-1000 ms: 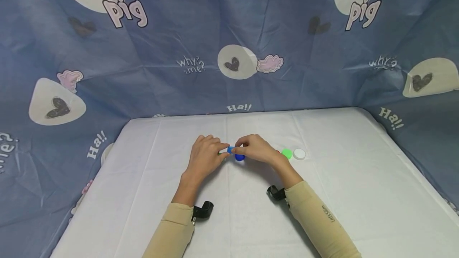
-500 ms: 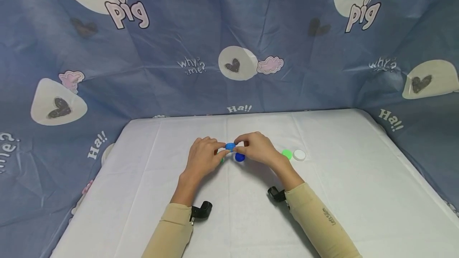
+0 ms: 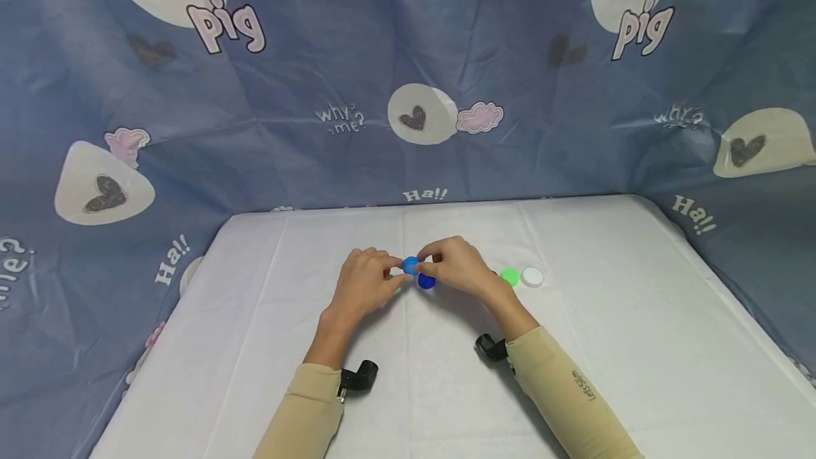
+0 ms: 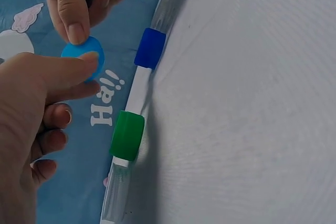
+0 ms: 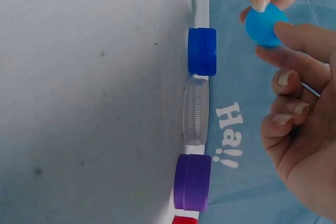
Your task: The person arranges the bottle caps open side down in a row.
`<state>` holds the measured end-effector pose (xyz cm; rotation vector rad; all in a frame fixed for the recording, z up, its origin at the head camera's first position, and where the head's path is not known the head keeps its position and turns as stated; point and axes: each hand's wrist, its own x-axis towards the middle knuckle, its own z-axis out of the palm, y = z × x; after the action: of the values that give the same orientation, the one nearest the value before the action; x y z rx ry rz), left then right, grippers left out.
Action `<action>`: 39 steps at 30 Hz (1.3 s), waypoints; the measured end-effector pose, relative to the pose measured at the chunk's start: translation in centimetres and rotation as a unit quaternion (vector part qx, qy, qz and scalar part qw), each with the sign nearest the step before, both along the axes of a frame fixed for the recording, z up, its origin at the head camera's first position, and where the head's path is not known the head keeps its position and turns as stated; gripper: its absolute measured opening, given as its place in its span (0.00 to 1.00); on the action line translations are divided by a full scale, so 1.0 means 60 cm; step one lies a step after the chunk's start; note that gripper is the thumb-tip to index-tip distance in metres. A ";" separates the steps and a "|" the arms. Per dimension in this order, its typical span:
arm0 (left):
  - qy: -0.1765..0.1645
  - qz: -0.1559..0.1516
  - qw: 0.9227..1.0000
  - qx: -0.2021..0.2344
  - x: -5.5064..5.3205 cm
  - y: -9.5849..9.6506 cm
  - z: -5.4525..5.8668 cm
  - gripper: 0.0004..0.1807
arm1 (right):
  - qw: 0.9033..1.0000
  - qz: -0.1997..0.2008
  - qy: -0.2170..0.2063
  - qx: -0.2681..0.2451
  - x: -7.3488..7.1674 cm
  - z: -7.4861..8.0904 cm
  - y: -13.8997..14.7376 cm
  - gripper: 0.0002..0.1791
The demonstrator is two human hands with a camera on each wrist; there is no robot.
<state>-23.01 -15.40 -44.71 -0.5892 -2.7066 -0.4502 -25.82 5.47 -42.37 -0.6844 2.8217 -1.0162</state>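
A light blue bottle cap is held above the white tabletop between both hands. My left hand pinches its left side between thumb and forefinger. From the other side my right hand pinches it the same way. In the right wrist view the light blue cap shows a round face. Just below the hands stands a dark blue cap. A green cap is partly hidden behind the left thumb; the left wrist view shows this green cap more fully.
A light green cap and a white cap lie to the right. The right wrist view shows a clear cap, a purple cap and a bit of red cap in a row. Printed blue cloth hangs behind the table.
The light blue cap has turned between my fingers, so its round face now shows to the head view. Both hands stay in nearly the same place.
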 end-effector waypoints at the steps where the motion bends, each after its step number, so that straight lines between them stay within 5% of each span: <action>1: -0.002 0.001 1.000 -0.003 0.001 0.000 0.001 0.12 | 1.000 0.000 -0.005 -0.006 0.000 -0.001 0.000 0.11; 20: 0.081 -0.025 0.996 0.025 0.003 0.001 0.001 0.22 | 0.987 0.010 -0.129 -0.096 -0.007 0.002 0.016 0.10; 30: 0.066 -0.023 0.997 0.026 0.003 -0.002 0.001 0.20 | 0.986 0.008 -0.144 -0.081 -0.006 0.006 0.014 0.12; 39: 0.019 -0.002 0.999 0.045 0.002 -0.006 0.001 0.18 | 0.995 0.011 -0.087 -0.048 -0.006 0.000 0.008 0.16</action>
<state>-22.90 -15.77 -44.66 -0.5738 -2.6347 -0.5530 -26.17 5.93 -42.34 -0.6010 2.6251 -1.1552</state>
